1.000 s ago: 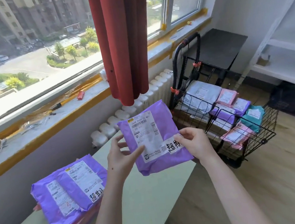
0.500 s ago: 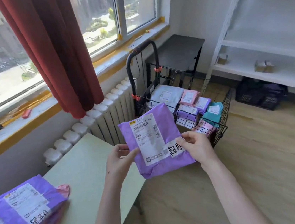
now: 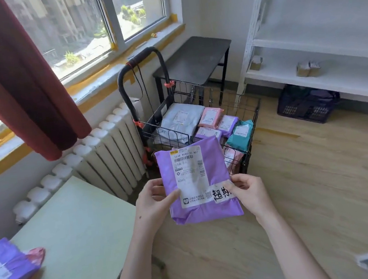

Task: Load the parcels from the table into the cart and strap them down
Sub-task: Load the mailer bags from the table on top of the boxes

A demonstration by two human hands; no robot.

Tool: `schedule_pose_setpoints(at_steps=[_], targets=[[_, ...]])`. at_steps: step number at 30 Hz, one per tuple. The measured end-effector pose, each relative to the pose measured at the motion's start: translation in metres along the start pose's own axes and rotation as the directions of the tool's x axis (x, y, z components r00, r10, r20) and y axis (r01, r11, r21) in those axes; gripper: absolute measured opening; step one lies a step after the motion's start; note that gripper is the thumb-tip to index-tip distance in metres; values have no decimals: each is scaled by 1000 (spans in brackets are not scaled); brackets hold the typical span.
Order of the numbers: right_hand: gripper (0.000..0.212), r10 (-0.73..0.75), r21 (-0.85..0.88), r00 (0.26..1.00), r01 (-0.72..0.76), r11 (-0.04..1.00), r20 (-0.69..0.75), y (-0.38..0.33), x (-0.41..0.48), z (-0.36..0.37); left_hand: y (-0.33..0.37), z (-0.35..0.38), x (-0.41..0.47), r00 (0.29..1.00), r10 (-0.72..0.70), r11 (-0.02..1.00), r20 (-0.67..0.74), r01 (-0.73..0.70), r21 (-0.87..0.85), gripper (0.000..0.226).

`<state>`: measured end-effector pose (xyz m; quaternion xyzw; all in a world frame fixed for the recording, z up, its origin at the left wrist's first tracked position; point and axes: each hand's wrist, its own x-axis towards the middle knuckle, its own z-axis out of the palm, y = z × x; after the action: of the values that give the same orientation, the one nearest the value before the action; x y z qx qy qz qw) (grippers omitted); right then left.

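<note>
A purple parcel (image 3: 206, 159) with a white shipping label is held up in the air, just in front of the cart. My left hand (image 3: 151, 203) pinches its lower left edge and my right hand (image 3: 249, 191) pinches its lower right corner. Behind it stands a black wire cart (image 3: 251, 110) with a tall black handle. Several parcels lie in the cart: grey (image 3: 182, 118), pink (image 3: 210, 117), purple and teal (image 3: 240, 134). More purple parcels (image 3: 4, 270) are stacked at the left end of the pale green table (image 3: 74, 234).
A white radiator (image 3: 102, 158) runs under the window sill, left of the cart. A red curtain (image 3: 16, 85) hangs above it. A dark side table (image 3: 194, 59) stands behind the cart. White shelving (image 3: 319, 57) with a dark crate (image 3: 306, 103) underneath fills the right wall. Wooden floor lies to the right.
My view has swung right, from the table to the cart. Both hands have carried the purple parcel off the table towards the cart. The parcel stack has slid to the left edge of view.
</note>
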<state>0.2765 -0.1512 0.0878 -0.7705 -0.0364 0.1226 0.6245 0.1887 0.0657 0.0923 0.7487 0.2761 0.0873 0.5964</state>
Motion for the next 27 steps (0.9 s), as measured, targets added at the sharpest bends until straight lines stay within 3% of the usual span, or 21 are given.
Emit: schedule_pose_setpoints(at_steps=[15,22,27], targets=[[5,50,-200,993,-70,977,-103,34,79,-18,12,58,104,987,10,990,159,-32,138,34],[16,59,-305,989,-97,947,-132,19,153,-16,34,83,189,972,3,976,234,-54,211,39],[10,95,-324,976,-156,933,-198,17,197,-12,35,100,244,951,-32,969,308,-46,244,52]])
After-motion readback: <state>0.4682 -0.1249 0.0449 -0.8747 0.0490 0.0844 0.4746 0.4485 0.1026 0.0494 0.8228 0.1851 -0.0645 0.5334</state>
